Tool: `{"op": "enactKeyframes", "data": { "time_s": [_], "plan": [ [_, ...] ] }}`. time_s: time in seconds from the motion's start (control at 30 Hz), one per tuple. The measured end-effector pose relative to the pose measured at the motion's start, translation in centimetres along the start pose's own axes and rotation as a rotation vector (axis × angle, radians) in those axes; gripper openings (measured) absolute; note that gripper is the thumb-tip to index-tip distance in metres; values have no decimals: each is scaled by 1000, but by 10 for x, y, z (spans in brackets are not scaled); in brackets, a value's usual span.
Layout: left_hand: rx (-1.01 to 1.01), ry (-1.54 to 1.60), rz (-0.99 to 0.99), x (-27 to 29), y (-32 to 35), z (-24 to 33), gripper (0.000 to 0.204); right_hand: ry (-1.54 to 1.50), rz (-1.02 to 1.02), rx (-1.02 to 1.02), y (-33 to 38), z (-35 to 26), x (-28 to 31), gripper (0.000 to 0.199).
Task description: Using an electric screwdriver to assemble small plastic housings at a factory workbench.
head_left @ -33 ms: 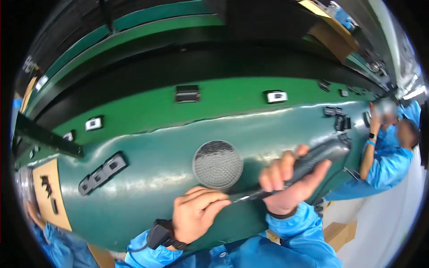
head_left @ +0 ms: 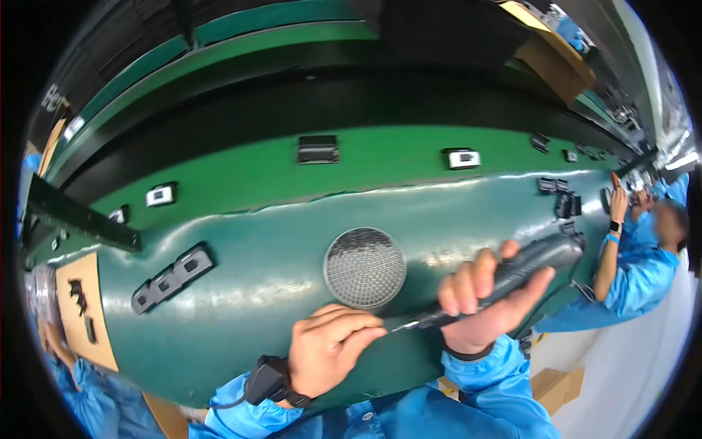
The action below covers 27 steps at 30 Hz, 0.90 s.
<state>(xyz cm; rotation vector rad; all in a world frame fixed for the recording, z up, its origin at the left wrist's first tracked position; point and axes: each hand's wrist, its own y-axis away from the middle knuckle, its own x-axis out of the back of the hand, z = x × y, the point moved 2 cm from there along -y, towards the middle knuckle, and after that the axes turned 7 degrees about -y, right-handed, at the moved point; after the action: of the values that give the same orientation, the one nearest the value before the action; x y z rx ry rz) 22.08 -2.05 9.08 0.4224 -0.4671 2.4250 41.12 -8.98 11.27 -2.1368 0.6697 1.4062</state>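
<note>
Handheld tool (head_left: 541, 257) dark grey, tip (head_left: 406, 325) silvery; surface (head_left: 248, 329) deep teal-green with pale streaks of glare; strip (head_left: 387, 155) behind it brighter green; round disc (head_left: 364, 278) grey, fine mesh-like pattern, darker band near top; three-part piece (head_left: 172, 279) mid-grey, dark edges; small module (head_left: 462, 159) white and black; board (head_left: 100, 329) tan; sleeve (head_left: 482, 373) bright blue; wrist device (head_left: 269, 379) black; cardboard box (head_left: 556, 385) brown
</note>
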Motion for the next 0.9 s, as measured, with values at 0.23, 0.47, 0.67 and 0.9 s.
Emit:
{"op": "enactKeyframes", "data": {
  "time_s": [0.23,0.47,0.67,0.9],
  "plan": [
    [58,74,-35,12,20,-12,11,68,-213,1,10,24,7,65],
    [88,35,-27,13,23,-11,11,75,-212,-2,18,25,8,65],
    [11,-33,-26,14,25,-11,13,83,-229,-7,22,27,5,64],
    [-82,-131,-35,17,32,-15,23,162,-378,-46,30,30,-2,60]
  ]
}}
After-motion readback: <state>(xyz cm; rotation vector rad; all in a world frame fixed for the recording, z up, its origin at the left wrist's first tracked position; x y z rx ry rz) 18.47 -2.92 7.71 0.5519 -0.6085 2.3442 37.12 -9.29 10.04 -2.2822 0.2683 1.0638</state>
